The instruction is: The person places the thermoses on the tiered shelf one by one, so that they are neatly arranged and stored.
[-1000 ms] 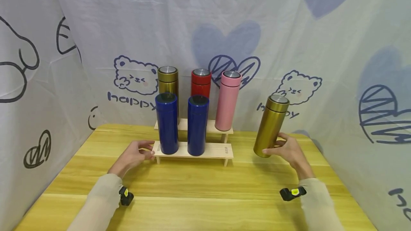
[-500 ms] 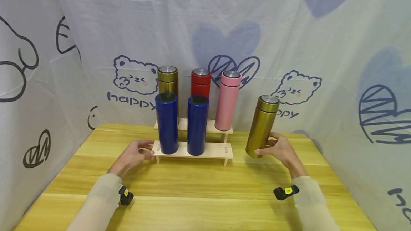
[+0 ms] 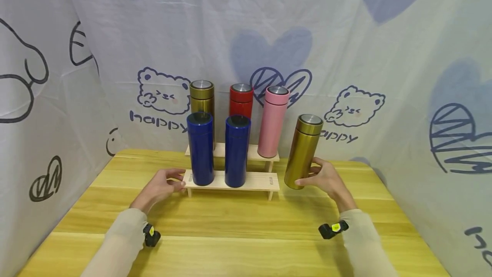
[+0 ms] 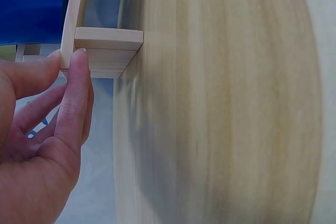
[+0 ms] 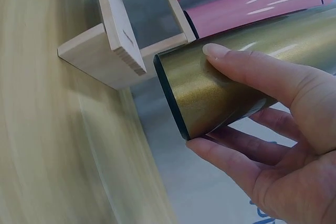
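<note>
My right hand (image 3: 324, 179) grips a gold thermos bottle (image 3: 303, 153) near its base, thumb in front and fingers behind. The bottle leans a little to the right, just right of a two-step wooden stand (image 3: 258, 180); in the right wrist view its dark bottom rim shows beside the stand's end. My left hand (image 3: 162, 186) pinches the left end of the lower step between thumb and fingers, plain in the left wrist view. Two blue thermoses, a left one (image 3: 201, 153) and a right one (image 3: 236, 155), stand on that lower step.
On the upper step stand another gold thermos (image 3: 202, 97), a red thermos (image 3: 241, 97) and a pink thermos (image 3: 273, 125). The stand rests on a wooden table (image 3: 230, 234). A patterned cloth (image 3: 330, 46) hangs behind and at both sides.
My right hand has carried the gold thermos leftward, closer to the stand's right end. My left hand stays at the step's left end, and the other thermoses keep their places.
</note>
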Tool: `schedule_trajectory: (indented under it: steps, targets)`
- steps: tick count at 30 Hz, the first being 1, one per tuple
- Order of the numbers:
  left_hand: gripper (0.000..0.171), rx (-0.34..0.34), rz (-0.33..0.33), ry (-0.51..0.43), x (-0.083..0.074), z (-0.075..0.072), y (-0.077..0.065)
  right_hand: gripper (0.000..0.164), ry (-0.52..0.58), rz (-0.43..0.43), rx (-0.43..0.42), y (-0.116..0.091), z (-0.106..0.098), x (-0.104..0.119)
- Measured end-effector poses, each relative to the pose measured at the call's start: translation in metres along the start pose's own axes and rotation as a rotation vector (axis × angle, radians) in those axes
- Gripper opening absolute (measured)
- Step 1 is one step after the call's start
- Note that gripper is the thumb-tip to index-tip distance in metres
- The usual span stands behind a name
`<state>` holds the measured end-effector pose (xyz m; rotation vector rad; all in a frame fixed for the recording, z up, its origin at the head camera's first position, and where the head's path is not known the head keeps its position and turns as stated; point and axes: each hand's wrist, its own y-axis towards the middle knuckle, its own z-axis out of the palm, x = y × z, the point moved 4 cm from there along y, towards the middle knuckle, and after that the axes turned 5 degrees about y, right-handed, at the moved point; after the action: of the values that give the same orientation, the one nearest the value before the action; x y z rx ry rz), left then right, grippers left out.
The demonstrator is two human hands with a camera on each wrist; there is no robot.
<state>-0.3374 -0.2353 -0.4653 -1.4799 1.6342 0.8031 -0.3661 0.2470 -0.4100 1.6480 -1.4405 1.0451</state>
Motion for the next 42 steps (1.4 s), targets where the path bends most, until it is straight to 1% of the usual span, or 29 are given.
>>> schedule_trajectory:
  steps: [7,10,14,19,26,35,42]
  targets:
    - [0.053,-0.008,-0.004,0.006,0.000,0.001,0.001,0.091,0.024,-0.028,0.025,0.003,0.011,0.005]
    - [0.053,-0.006,0.001,0.028,0.001,0.001,0.000,0.092,0.016,-0.036,0.033,0.004,0.016,0.006]
    - [0.054,-0.006,-0.006,0.039,0.002,0.001,0.000,0.093,0.007,-0.039,0.037,0.005,0.021,0.008]
    - [0.053,0.000,-0.014,0.018,0.002,0.002,-0.001,0.096,-0.005,-0.034,0.037,0.004,0.027,0.008]
    - [0.054,-0.004,-0.012,0.028,0.001,0.002,-0.001,0.093,-0.013,-0.046,0.033,0.005,0.035,0.013]
    - [0.055,0.000,-0.008,0.037,0.000,-0.001,-0.001,0.090,0.013,-0.059,0.049,0.008,0.045,0.020]
    - [0.054,-0.005,-0.004,0.044,0.000,0.000,0.000,0.088,0.022,-0.073,0.039,0.011,0.051,0.022]
